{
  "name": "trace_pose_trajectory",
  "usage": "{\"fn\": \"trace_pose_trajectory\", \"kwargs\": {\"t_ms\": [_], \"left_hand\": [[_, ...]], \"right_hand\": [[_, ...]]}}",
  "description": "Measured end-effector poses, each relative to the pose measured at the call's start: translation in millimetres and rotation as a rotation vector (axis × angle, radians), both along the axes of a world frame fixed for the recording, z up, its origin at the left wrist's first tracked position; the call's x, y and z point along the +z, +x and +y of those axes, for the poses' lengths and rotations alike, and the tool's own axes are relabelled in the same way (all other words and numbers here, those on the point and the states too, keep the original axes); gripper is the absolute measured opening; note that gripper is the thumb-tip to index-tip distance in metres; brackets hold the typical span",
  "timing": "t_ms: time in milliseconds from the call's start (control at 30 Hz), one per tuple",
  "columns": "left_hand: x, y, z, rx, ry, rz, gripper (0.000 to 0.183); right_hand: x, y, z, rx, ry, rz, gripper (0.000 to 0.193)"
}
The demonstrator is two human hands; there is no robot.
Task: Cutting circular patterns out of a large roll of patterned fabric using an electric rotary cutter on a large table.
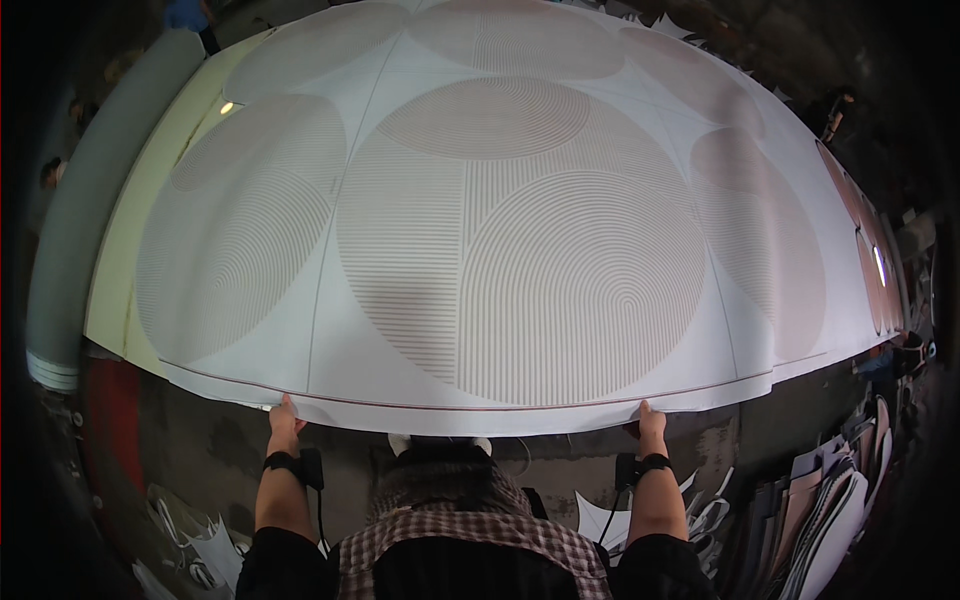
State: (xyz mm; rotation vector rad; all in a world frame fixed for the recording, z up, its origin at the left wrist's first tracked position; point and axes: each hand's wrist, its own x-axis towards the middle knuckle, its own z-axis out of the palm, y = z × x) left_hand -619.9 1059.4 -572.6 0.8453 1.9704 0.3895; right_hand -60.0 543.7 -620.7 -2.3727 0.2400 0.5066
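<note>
Both hands are gripping the near edge of one big white sheet (480, 230), left hand (286, 418) and right hand (648, 420) well apart, each with its thumb on top and the other fingers mostly hidden, and it spreads out ahead of them with at least six patterned circles (570, 300), the biggest-looking one ahead of the gap between the hands. There's one grey roll (115, 210) well off to the left of the left hand, plus two dark wristbands (655, 462), one per arm. A bunch of stacked pieces (815, 510) sits right of the right hand, too jumbled to count.
</note>
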Motion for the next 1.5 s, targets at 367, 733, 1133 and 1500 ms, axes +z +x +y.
{"fn": "trace_pose_trajectory", "kwargs": {"t_ms": [367, 733, 1133, 1500], "left_hand": [[63.6, -19.8, -13.6, -0.087, 0.111, -0.258, 0.044], [51.8, -22.5, -5.4, -0.195, -0.010, -0.228, 0.046], [75.5, -11.3, -1.3, -0.060, -0.125, -0.631, 0.031], [70.8, 154.3, -137.3, -1.449, 0.682, 0.063, 0.023]], "right_hand": [[126.9, -27.1, 21.7, -0.046, 0.550, 0.121, 0.036], [88.1, -32.5, 16.4, -0.103, 0.383, 0.212, 0.039], [12.2, -231.2, -25.2, -0.396, 0.588, 0.226, 0.014], [-31.2, -146.3, -67.7, -0.467, 0.498, 0.132, 0.016]]}}
